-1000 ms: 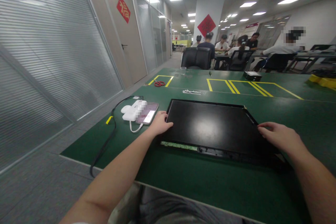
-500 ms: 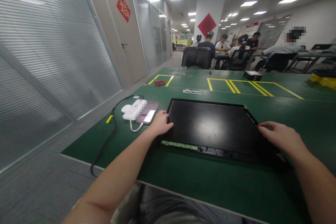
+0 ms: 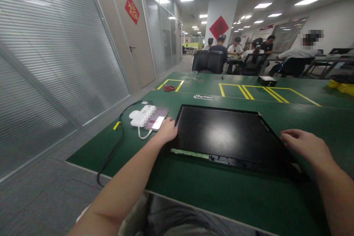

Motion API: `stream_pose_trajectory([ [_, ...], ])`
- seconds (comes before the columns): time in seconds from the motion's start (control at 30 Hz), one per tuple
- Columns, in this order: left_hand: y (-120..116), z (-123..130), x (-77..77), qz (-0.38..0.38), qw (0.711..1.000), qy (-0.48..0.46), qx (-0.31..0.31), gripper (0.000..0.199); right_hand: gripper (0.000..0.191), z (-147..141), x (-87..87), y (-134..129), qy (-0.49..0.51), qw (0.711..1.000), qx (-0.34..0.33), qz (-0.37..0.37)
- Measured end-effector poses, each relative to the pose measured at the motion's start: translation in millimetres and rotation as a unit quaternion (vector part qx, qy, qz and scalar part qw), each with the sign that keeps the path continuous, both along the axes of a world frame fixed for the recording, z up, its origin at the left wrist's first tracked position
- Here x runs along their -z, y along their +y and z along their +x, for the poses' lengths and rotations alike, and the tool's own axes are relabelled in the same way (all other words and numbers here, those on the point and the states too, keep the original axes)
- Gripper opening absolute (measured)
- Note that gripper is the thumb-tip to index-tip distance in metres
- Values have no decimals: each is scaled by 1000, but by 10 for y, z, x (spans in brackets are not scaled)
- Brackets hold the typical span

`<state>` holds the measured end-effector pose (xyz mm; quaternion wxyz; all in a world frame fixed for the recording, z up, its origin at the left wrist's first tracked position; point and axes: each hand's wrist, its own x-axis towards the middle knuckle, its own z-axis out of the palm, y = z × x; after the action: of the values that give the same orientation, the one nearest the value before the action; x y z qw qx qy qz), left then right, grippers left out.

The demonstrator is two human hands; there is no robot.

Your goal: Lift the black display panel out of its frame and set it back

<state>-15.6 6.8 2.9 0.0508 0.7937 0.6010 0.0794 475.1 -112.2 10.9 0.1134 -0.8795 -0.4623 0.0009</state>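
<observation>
A black flat display panel (image 3: 218, 132) lies on the green table (image 3: 193, 191), with a green circuit strip (image 3: 190, 153) exposed along its near edge. At the panel's left edge is my left hand (image 3: 168, 131), its fingers curled against the frame. My right hand (image 3: 306, 145) is just beyond the right edge, seemingly off the panel, with thumb and fingers close together; whether anything small is between them cannot be made out.
Left of the panel are a phone (image 3: 157, 118), a white device (image 3: 142, 116) and a black cable (image 3: 121, 136). Farther back are red scissors (image 3: 169, 88), a plastic cup (image 3: 194, 75), a caliper-like tool (image 3: 203, 97) and a black box (image 3: 267, 80). Several people sit beyond.
My right hand has moved right, away from the panel's edge. My left thumb has drawn back from the panel's surface toward its left edge.
</observation>
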Motion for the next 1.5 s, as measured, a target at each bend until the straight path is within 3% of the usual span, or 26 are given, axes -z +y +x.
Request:
stream_pose_trajectory([
  [0.13,32,-24,29,15,1000,-6,-2,35,50,-78,-47,8,40,998,14,-47],
  [0.37,84,-46,44,22,998,-57,14,36,53,-219,-82,1,33,998,-5,-55],
  [0.6,42,-43,-45,-12,976,-217,-5,34,54,-214,-104,-10,47,998,1,-49],
  [0.7,0,-28,-106,-59,931,-359,-41,33,53,-199,-84,-11,49,998,-3,-37],
  [0.87,-45,23,-103,-173,777,-593,-120,50,48,-165,-68,-9,35,999,2,-22],
  [0.93,-52,50,-97,-203,737,-628,-145,59,49,-152,-75,-9,33,999,6,-29],
  [1.1,-73,110,-157,-210,700,-657,-186,58,54,-164,-112,-17,32,998,8,-50],
  [1.37,-29,127,-160,-228,641,-707,-191,54,49,-208,-127,-18,49,998,5,-34],
  [1.5,-2,117,-118,-243,637,-705,-194,61,50,-165,-94,-13,48,998,-1,-28],
])
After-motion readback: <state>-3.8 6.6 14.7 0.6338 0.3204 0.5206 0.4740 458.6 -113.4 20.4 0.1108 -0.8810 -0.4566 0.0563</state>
